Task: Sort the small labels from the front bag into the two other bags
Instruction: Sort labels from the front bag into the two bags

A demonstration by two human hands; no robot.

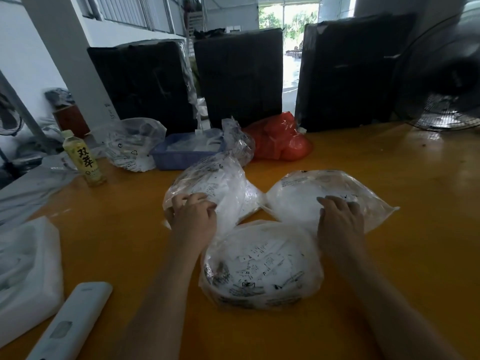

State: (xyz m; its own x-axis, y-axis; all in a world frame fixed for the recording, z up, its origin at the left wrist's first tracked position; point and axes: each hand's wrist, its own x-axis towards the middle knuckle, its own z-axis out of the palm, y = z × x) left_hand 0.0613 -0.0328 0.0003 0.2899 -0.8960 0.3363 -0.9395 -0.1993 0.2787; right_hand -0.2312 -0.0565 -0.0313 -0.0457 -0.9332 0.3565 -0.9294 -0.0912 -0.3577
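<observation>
Three clear plastic bags lay on the yellow table (389,255) in the head view, and I saw both of my hands reaching over them. The front bag (262,266) sat nearest me, between my forearms, full of small white labels (259,261) with dark print. My left hand (193,216) rested on the left bag (207,185), just beyond and left of the front one, with its fingers bent down onto the plastic; I could not tell whether they pinched the film or only pressed it. My right hand (340,219) lay on the right bag (324,188), which sat far right of the front bag, its fingers fairly straight and spread over the white contents, gripping nothing that I could make out. The left and right bags touched at their pinched ends between my hands. Farther off stood a blue tray (181,154) holding white pieces, another clear bag (130,146) to its left, and a red bag (280,139) to its right. A green drink bottle (83,157) stood upright at the far left, near the table edge. Three black wrapped bundles (239,76) stood along the far side, with a fan (441,81) at the far right. Near left lay a white remote (70,326) beside a white foam piece (26,271).
</observation>
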